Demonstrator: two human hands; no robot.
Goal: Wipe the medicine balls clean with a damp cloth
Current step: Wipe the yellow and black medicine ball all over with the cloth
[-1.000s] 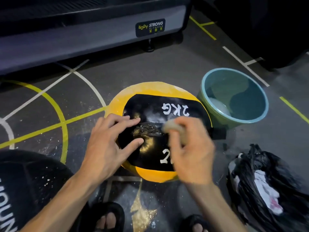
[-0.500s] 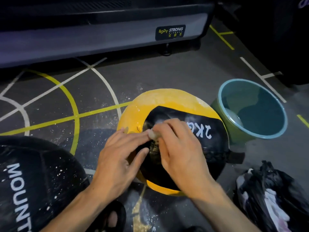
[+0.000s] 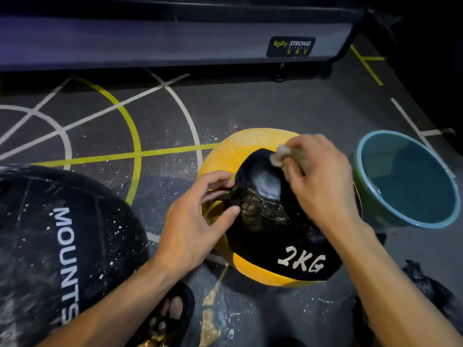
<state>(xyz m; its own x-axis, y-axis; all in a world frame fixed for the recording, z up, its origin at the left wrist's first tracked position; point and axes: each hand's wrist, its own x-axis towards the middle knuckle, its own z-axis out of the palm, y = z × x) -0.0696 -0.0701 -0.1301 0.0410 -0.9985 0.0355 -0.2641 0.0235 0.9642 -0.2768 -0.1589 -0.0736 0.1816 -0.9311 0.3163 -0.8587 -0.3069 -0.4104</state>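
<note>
A yellow and black medicine ball (image 3: 253, 274) marked "2KG" sits on the gym floor in front of me. My right hand (image 3: 318, 181) grips a small pale damp cloth (image 3: 281, 154) and presses it on the ball's upper black panel. My left hand (image 3: 198, 221) pinches the black strap (image 3: 231, 195) at the ball's left side and steadies the ball. A larger black medicine ball (image 3: 57, 251) with white lettering and white specks lies at the lower left.
A teal bucket (image 3: 375, 204) with water stands right of the yellow ball. A black rubbish bag (image 3: 431, 291) lies at the lower right. A gym machine base (image 3: 175, 41) runs along the back. My sandalled foot (image 3: 170, 311) is below the ball.
The yellow ball has turned, so the "2KG" print now faces me at the bottom. My right hand moved the cloth up to the top of the black panel. The view shifted left.
</note>
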